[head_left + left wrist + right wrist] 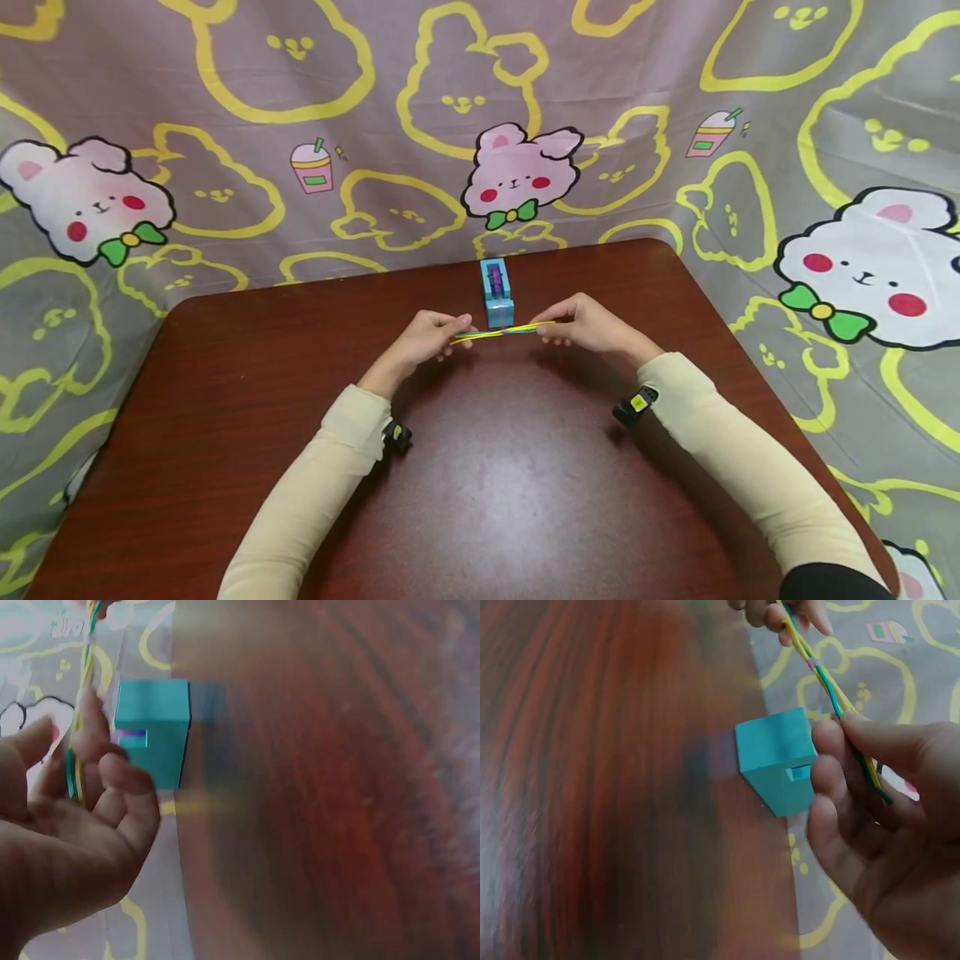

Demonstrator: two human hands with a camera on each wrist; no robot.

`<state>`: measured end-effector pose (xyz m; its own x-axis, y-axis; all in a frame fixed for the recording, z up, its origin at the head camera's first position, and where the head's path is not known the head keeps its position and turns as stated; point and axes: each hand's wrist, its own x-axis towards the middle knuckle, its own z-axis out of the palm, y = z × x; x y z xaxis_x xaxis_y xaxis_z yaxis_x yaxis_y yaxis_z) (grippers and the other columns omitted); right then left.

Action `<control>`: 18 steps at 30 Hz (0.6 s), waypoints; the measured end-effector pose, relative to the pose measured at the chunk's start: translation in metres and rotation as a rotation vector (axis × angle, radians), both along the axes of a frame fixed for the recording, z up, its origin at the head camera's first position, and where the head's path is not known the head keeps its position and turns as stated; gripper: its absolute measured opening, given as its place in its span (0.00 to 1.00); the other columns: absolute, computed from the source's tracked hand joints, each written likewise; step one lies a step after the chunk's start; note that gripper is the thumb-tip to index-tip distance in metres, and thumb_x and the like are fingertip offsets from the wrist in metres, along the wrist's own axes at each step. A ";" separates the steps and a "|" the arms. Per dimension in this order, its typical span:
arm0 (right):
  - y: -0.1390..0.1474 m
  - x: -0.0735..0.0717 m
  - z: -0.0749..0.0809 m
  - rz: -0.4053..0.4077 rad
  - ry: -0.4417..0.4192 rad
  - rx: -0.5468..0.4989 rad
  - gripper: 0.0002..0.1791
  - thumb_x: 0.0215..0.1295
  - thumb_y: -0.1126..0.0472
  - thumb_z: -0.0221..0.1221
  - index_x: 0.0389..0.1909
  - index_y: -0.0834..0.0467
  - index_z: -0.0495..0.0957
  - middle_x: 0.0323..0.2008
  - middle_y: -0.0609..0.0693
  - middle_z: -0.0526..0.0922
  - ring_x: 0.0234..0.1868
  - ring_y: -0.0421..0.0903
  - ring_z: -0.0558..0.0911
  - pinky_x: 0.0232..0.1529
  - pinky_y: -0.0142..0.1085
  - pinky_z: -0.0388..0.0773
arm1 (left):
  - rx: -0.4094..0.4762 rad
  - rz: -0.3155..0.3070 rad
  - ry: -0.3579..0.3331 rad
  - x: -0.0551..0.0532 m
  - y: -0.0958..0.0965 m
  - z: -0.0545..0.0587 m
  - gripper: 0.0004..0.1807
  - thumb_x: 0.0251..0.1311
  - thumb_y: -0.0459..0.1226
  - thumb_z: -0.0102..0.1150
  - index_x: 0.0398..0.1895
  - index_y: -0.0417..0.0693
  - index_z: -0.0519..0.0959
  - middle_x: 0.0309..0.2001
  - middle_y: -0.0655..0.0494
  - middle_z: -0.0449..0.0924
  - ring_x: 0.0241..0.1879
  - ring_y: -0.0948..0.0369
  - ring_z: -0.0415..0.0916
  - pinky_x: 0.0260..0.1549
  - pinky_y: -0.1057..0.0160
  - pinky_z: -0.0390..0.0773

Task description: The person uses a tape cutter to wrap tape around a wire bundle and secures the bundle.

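Note:
A thin bundle of yellow and green strands (491, 334), possibly cords or wires, stretches level between the two hands. A small pinkish band (814, 664) circles its middle, where the strands draw together. My left hand (422, 340) pinches the left end between thumb and fingers. At the other end, my right hand (588, 325) pinches the strands with thumb and forefinger, and their tips pass along the palm in the right wrist view. Just beyond the bundle stands a light blue tape dispenser (499, 313) with a purple roll (496, 279) in it; neither hand touches it.
Both hands are above a dark reddish-brown wooden table (495, 475). A patterned curtain (420, 75) with cartoon faces hangs behind the table's far edge and along its sides. A small black wrist camera (636, 405) hangs under the right cuff, and another (397, 435) under the left.

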<state>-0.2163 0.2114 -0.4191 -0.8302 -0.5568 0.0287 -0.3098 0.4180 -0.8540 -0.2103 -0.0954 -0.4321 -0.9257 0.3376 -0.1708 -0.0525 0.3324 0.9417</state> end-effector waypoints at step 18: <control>0.001 0.014 -0.006 0.021 0.416 0.154 0.14 0.65 0.66 0.67 0.51 0.55 0.87 0.39 0.50 0.88 0.32 0.44 0.76 0.32 0.37 0.74 | 0.012 -0.072 -0.129 -0.006 -0.004 -0.005 0.14 0.71 0.37 0.59 0.52 0.36 0.84 0.30 0.52 0.85 0.22 0.62 0.68 0.22 0.65 0.70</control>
<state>-0.2023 0.2129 -0.4246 -0.7536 -0.5977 0.2737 -0.6242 0.5202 -0.5829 -0.2166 -0.0994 -0.4374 -0.8697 0.4047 -0.2824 -0.1498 0.3287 0.9325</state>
